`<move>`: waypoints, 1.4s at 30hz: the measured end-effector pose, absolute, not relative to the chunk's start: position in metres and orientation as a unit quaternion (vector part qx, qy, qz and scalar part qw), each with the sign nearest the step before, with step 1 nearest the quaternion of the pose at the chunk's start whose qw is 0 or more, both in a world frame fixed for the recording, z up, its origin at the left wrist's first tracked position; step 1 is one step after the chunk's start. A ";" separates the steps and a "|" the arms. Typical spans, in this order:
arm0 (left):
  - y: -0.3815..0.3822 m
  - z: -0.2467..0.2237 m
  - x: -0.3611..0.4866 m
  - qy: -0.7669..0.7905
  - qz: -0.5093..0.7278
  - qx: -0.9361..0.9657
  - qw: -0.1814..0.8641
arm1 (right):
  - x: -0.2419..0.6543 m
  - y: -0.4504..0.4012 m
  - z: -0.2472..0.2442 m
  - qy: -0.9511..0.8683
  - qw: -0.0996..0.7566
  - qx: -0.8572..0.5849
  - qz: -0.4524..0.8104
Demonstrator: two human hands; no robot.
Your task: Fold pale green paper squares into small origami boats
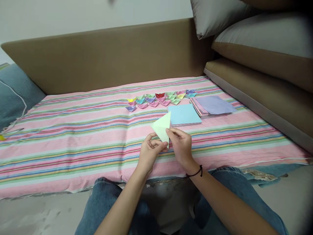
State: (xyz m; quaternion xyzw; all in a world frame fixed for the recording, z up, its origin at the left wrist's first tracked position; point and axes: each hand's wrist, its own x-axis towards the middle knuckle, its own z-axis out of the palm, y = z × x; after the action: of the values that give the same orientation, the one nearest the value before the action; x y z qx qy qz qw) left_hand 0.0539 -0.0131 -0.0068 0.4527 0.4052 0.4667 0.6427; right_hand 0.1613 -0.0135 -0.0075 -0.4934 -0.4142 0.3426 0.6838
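Note:
A pale green sheet of paper [161, 126], folded into a triangle, is held up above the striped cloth between both hands. My left hand [152, 147] pinches its lower corner between thumb and fingers. On the long right edge, my right hand [180, 143] grips the paper with its thumb in front; the fingers behind are partly hidden. Just beyond the paper lies a stack of light blue paper squares [184, 115]. Farther back, several small folded paper boats [160, 95] in mixed colours stand in rows.
A second paper stack with a purple sheet [215, 105] on top lies at the right. The pink striped cloth [93, 130] covers the seat. A brown backrest [117, 55] rises behind, and grey-brown cushions [264, 49] are piled at the right. A white cable [18, 94] runs at the far left.

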 end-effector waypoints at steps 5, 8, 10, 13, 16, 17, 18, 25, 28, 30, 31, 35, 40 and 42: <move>-0.015 -0.007 0.055 0.410 0.448 0.444 0.659 | 0.160 -0.014 -0.006 -0.409 0.687 -0.490 0.349; -0.015 -0.005 0.055 0.398 0.456 0.455 0.653 | 0.161 -0.015 -0.005 -0.412 0.678 -0.499 0.349; -0.015 -0.005 0.055 0.389 0.460 0.464 0.650 | 0.161 -0.015 -0.005 -0.417 0.672 -0.508 0.341; -0.015 -0.005 0.055 0.384 0.461 0.462 0.653 | 0.162 -0.014 -0.005 -0.423 0.670 -0.510 0.334; -0.016 -0.007 0.057 0.373 0.468 0.456 0.659 | 0.161 -0.015 -0.006 -0.433 0.668 -0.499 0.341; -0.016 -0.007 0.058 0.370 0.473 0.453 0.659 | 0.161 -0.015 -0.006 -0.437 0.666 -0.495 0.347; -0.016 -0.008 0.058 0.371 0.479 0.449 0.657 | 0.160 -0.016 -0.006 -0.440 0.663 -0.491 0.355; -0.015 -0.009 0.052 0.401 0.489 0.452 0.629 | 0.160 -0.019 -0.007 -0.446 0.657 -0.484 0.367; -0.015 -0.008 0.052 0.391 0.490 0.451 0.635 | 0.161 -0.018 -0.007 -0.450 0.654 -0.488 0.363; -0.015 -0.008 0.051 0.387 0.492 0.444 0.641 | 0.161 -0.018 -0.007 -0.452 0.651 -0.489 0.363; -0.015 -0.007 0.051 0.391 0.493 0.441 0.640 | 0.161 -0.018 -0.007 -0.455 0.651 -0.489 0.362; -0.015 -0.006 0.048 0.427 0.498 0.443 0.612 | 0.161 -0.019 -0.007 -0.473 0.645 -0.489 0.347; -0.015 -0.004 0.047 0.423 0.499 0.452 0.606 | 0.162 -0.021 -0.007 -0.478 0.646 -0.488 0.341; -0.015 -0.005 0.047 0.411 0.505 0.443 0.617 | 0.162 -0.021 -0.007 -0.479 0.646 -0.487 0.341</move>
State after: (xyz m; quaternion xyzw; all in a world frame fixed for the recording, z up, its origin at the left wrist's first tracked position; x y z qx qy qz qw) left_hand 0.0474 -0.0150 -0.0049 0.4425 0.4109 0.5051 0.6166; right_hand 0.1618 -0.0207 -0.0070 -0.4875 -0.4786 0.3413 0.6456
